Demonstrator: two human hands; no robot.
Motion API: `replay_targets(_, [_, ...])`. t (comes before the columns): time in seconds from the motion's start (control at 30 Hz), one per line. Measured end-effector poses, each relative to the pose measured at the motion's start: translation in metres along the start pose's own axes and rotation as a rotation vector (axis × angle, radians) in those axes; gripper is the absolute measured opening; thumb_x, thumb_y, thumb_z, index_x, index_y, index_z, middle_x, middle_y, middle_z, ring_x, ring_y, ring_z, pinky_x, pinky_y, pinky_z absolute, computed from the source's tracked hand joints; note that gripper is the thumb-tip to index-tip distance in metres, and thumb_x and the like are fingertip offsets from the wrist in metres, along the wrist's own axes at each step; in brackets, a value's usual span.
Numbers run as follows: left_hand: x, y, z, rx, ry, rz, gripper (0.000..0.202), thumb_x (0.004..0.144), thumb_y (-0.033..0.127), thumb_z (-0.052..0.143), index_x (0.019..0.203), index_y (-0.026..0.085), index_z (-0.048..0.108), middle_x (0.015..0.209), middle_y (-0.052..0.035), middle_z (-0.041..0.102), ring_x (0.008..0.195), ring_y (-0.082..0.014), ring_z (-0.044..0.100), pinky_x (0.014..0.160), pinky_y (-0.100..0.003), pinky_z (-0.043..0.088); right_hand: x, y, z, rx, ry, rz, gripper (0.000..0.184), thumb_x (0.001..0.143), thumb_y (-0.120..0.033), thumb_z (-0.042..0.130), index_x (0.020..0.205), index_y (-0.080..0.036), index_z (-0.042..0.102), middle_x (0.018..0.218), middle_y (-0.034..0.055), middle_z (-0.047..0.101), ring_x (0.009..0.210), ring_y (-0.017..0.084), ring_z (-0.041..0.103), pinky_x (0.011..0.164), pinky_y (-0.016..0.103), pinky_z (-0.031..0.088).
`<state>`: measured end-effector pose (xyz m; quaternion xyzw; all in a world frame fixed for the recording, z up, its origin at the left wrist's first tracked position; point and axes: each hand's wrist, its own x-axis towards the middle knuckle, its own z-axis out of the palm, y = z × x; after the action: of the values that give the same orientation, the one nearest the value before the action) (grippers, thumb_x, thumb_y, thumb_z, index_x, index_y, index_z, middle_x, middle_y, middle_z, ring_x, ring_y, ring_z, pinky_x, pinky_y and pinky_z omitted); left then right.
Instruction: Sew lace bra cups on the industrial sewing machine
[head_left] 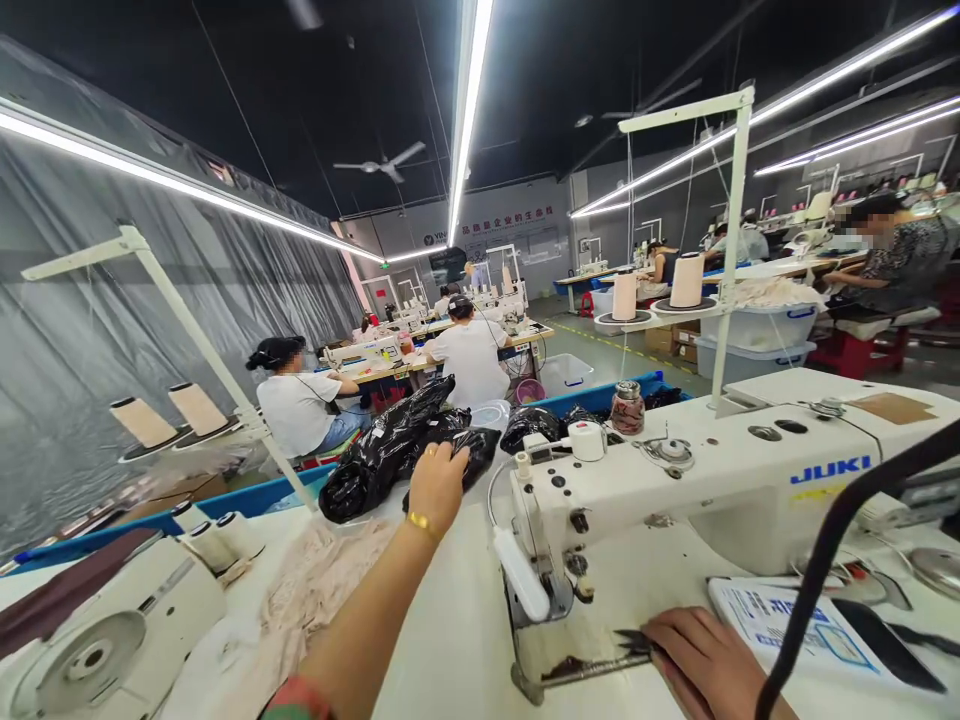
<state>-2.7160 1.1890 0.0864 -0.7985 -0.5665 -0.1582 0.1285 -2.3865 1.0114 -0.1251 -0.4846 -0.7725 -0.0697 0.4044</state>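
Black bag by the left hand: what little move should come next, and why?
Maybe the left hand should close on the bag and draw it gently nearer. Its fingers look to be right at the bag, though their grip is hidden, and the right hand is over at the snips.

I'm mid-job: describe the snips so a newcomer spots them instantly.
Find the white JUKI sewing machine in the right foreground, then look below its arm to the right hand. Poking from its fingers are the snips: dark, pointed blades, unlike the broad white-and-blue package beyond the hand.
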Motion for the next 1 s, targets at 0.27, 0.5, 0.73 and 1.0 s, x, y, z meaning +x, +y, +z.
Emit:
replay_targets(0.27, [-0.228,0.027,-0.008,-0.251,0.077,-0.179,0.036,0.101,0.042,0.057,0.13,0.027,0.073,0.136,-0.0121,0.07,0.132,-0.0333,0.06,0.116,-0.05,0.047,0.008,-0.013,-0.033,0.068,-0.159,0.048,0.034,0.11,-0.027,0.039,0.103,-0.018,0.071,0.101,0.0144,0.075,0.097,0.031,0.069,0.087,0.048,0.055])
replay_targets(0.5, [-0.271,0.021,-0.005,-0.264,0.189,-0.567,0.031,0.101,0.042,0.05,0.109,0.02,0.07,0.11,-0.0154,0.076,0.108,-0.034,0.069,0.097,-0.048,0.054,0.021,-0.073,-0.045,0.425,-0.353,0.092,0.032,0.112,-0.033,0.031,0.11,-0.021,0.061,0.087,0.0068,0.071,0.077,0.023,0.07,0.072,0.035,0.056])
replay_targets(0.73, [-0.279,0.024,0.001,-0.329,0.056,-0.65,0.028,0.089,0.05,0.07,0.09,0.022,0.072,0.098,-0.0098,0.077,0.101,-0.0353,0.069,0.094,-0.05,0.052,0.068,-0.154,-0.045,0.519,-0.534,-0.001,0.02,0.108,-0.033,0.053,0.12,-0.021,0.064,0.109,0.0085,0.074,0.095,0.024,0.07,0.084,0.035,0.054])
replay_targets(1.0, [-0.279,0.026,0.017,-0.522,0.0,-0.625,0.022,0.086,0.04,0.075,0.102,0.027,0.082,0.116,-0.0079,0.075,0.119,-0.0331,0.065,0.105,-0.048,0.052,0.113,-0.203,-0.01,0.155,-0.669,-0.053,0.01,0.109,-0.027,0.06,0.114,-0.02,0.066,0.106,0.0057,0.074,0.095,0.022,0.071,0.073,0.028,0.043])
